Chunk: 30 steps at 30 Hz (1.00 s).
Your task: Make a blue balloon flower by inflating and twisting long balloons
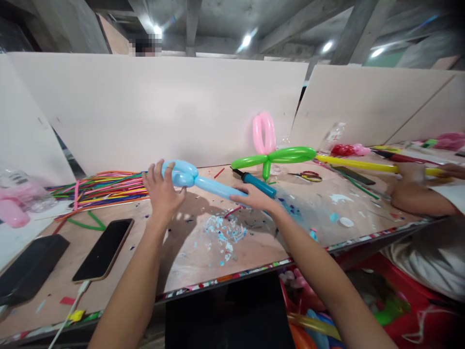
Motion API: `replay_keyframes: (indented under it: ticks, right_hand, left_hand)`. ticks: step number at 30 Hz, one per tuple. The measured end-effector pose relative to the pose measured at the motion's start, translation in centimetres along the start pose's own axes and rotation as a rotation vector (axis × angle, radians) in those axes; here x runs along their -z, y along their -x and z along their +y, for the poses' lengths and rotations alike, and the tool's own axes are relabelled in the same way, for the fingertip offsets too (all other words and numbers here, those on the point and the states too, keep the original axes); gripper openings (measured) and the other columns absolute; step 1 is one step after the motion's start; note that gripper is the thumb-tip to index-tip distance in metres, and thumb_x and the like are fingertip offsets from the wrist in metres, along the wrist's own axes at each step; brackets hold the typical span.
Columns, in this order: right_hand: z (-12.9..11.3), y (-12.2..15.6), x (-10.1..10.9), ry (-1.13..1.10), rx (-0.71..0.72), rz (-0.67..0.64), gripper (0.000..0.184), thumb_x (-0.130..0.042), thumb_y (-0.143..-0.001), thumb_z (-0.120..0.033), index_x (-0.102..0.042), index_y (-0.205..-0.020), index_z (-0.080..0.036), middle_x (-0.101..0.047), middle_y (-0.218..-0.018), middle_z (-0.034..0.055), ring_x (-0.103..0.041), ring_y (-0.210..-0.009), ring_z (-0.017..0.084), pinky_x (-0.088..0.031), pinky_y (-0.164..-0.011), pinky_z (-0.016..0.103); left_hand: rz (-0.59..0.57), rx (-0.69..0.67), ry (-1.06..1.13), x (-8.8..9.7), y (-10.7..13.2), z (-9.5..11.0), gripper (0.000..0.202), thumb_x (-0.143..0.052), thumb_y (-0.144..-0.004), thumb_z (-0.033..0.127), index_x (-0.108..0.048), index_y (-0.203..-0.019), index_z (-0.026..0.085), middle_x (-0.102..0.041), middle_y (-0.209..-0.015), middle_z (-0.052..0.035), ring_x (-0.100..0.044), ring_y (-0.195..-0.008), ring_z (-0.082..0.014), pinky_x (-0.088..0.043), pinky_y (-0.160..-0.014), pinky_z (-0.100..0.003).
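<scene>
Both hands are on the blue balloon [214, 186], held just above the desk [189, 269]. Its long axis runs pretty much straight across from one grip to the other, dipping a bit toward the right. The left hand [162, 194] has the fat end, a folded double loop, with the thumb pressed on it and the fingers fanned up behind. The right hand [254, 196] is curled over the thin straight tail, closed around it. So the loop sits at the left grip, the tail runs off toward the right grip, and only a short bare stretch shows between them.

The balloon is smooth, glossy latex, a soft sausage shape. A hard plastic pump [258, 184] lies just beyond the right grip, torn latex scraps [223, 232] sit below both grips, and limp uninflated balloons [105, 186] are piled off past the left grip. A co-worker's arm [417, 201] is well off to the right.
</scene>
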State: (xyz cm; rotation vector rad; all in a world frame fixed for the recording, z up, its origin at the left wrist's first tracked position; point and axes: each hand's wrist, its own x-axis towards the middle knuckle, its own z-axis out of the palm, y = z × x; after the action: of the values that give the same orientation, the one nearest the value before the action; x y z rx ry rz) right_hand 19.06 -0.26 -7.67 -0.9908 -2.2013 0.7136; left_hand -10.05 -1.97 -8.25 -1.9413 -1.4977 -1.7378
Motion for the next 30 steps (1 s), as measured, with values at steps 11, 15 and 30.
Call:
replay_keyframes:
  ticks: [11, 15, 30]
  right_hand:
    - [-0.2, 0.5, -0.3, -0.744, -0.081, -0.137, 0.043, -0.05, -0.087, -0.06, -0.049, -0.104, -0.02, -0.063, -0.076, 0.0032, -0.058, -0.055, 0.014, -0.047, -0.049, 0.026]
    - [-1.9, 0.7, -3.2, -0.516, -0.063, -0.084, 0.042, -0.054, -0.088, -0.054, -0.043, -0.113, -0.023, -0.063, -0.087, 0.0035, -0.061, -0.066, 0.016, -0.051, -0.057, 0.03]
    - [-1.0, 0.5, -5.7, -0.063, 0.121, 0.179, 0.046, -0.047, -0.091, -0.052, -0.035, -0.124, -0.022, -0.043, -0.127, 0.0127, -0.042, -0.126, 0.027, -0.034, -0.109, 0.051]
  left_hand:
    - [-0.389, 0.466, 0.456, -0.7, 0.0, 0.9, 0.024, -0.071, -0.067, 0.036, -0.066, -0.075, 0.014, -0.066, -0.07, -0.0051, -0.061, -0.066, -0.0225, -0.048, -0.066, -0.034]
    - [-0.109, 0.444, 0.232, -2.3, 0.7, 1.8, 0.029, -0.071, -0.066, 0.036, -0.066, -0.084, 0.014, -0.067, -0.078, -0.0046, -0.061, -0.072, -0.0214, -0.047, -0.069, -0.032]
    - [-0.321, 0.82, 1.182, -3.0, 0.7, 4.8, 0.041, -0.08, -0.064, 0.036, -0.062, -0.094, 0.014, -0.07, -0.085, -0.004, -0.067, -0.069, -0.0178, -0.055, -0.064, -0.029]
